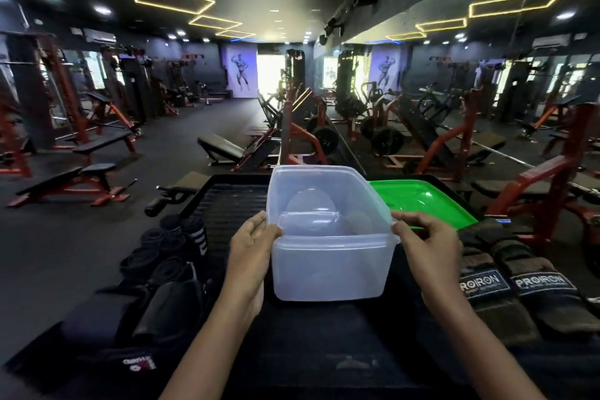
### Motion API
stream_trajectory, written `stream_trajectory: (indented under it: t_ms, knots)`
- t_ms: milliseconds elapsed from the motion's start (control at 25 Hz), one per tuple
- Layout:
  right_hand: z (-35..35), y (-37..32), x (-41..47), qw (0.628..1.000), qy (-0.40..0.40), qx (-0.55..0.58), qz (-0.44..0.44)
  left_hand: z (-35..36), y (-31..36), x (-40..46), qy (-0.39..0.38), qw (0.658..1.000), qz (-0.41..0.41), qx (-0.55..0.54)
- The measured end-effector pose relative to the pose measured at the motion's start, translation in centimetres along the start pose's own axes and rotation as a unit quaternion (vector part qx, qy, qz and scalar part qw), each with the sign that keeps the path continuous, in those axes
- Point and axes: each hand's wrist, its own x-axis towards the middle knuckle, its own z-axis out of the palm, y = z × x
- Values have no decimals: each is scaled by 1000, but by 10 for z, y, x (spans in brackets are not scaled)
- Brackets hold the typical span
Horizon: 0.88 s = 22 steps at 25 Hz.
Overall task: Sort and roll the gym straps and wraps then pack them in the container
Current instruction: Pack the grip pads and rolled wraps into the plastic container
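Note:
A clear plastic container (331, 269) stands empty in the middle of a black platform (308, 328). My left hand (251, 247) grips its left rim near the front corner. My right hand (425, 240) pinches the right rim opposite. Its green lid (422, 201) lies flat behind it to the right. Black rolled straps and wraps (168, 250) lie in a heap on the left, one with white stripes (198, 237). Two dark padded wraps marked PROIRON (506, 289) lie on the right.
Black padded supports (130, 318) lie at the near left, next to a black piece with red and white print (136, 364). Red-framed benches (74, 185) and weight machines fill the gym floor beyond. A mirror wall (487, 91) runs along the right.

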Motion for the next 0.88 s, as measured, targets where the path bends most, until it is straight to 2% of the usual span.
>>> stream_trajectory:
  t_ms: [320,560,880]
  knots:
    - [-21,-5,-38,999,3,48,-22,-24,-10,-23,-46,999,-13,15]
    - [-32,-4,-50,998,4,41,-42,-28,-14,-33,-68,997,4,29]
    - [-34,-1,-59,993,15,33,-116,-29,-18,-38,-77,996,28,21]
